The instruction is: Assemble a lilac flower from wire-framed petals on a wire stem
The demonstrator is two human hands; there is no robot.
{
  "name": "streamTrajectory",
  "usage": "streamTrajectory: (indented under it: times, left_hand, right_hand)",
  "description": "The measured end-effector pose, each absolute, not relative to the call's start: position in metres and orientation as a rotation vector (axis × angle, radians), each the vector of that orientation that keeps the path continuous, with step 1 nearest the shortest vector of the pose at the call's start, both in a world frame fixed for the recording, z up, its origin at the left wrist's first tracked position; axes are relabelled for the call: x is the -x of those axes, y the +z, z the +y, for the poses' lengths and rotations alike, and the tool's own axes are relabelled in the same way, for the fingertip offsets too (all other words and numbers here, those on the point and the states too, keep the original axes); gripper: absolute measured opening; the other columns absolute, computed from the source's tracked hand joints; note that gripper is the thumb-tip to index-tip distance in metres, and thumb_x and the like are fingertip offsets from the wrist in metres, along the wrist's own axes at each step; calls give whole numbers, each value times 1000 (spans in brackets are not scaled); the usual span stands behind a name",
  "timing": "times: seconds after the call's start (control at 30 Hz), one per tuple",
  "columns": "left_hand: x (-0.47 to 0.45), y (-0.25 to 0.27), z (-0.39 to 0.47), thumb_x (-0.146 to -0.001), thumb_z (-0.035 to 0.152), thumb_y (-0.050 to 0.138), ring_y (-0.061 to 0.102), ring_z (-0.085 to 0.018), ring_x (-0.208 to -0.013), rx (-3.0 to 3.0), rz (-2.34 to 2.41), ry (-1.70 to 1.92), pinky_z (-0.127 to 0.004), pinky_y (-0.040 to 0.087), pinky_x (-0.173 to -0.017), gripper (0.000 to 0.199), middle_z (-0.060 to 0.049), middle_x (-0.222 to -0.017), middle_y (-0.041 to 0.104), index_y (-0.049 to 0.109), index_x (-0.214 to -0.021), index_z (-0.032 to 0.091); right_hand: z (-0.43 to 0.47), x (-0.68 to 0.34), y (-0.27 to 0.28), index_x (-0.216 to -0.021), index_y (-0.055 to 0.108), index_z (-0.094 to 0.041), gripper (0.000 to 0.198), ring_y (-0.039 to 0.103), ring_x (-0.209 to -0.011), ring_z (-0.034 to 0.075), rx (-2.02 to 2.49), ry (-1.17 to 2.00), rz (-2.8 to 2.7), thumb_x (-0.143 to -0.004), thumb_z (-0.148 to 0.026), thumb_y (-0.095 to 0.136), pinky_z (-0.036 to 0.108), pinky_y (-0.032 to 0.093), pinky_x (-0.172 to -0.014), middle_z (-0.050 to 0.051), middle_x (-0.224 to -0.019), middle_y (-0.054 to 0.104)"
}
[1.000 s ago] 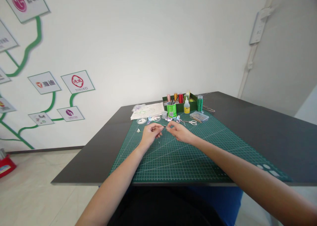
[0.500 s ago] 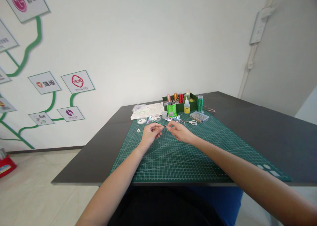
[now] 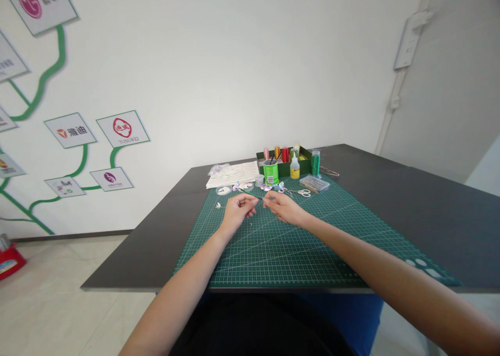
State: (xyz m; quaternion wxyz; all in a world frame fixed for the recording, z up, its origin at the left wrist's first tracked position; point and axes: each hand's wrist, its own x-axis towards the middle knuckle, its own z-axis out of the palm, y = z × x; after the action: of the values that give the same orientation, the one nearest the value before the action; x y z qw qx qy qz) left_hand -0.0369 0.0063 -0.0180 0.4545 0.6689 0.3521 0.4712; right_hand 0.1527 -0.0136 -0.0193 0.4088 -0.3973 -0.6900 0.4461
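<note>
Both hands meet over the green cutting mat. My left hand is closed in a pinch on a thin dark-green stem. A small pale purple and blue flower shows at the stem's far left end. My right hand pinches the stem's other end, its fingertips a little apart from the left ones. The exact grip between the fingertips is too small to make out. Left of my left hand, a small white flower piece lies on the mat.
Behind the hands stand a green can with tools, a yellow glue bottle, a green box of thread spools and a green spool. Scissors, a clear plastic case, white sheets and small dishes lie around.
The flower at the stem's end has turned slightly and shows more purple. Both hands keep nearly the same place and grip.
</note>
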Motion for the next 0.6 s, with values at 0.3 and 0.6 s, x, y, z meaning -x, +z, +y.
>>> streamTrajectory:
  times: [0.3, 0.6]
  left_hand:
    - [36, -16, 5, -72, 45, 75, 51, -8, -46, -1647, 873, 1164, -19, 38, -45, 35, 0, -56, 61, 69, -83, 13]
    - [37, -17, 6, -72, 47, 75, 51, -8, -46, -1655, 872, 1156, -19, 38, -45, 37, 0, -56, 61, 69, -83, 12]
  right_hand:
    - [-15, -153, -17, -80, 51, -19, 32, 26, -35, 6, 1005, 1105, -1771, -92, -47, 44, 18, 25, -33, -10, -50, 30]
    - [-15, -153, -17, -76, 52, -18, 36, 28, -34, 6, 1008, 1089, -1786, -93, -47, 41, 18, 25, -33, -10, -50, 29]
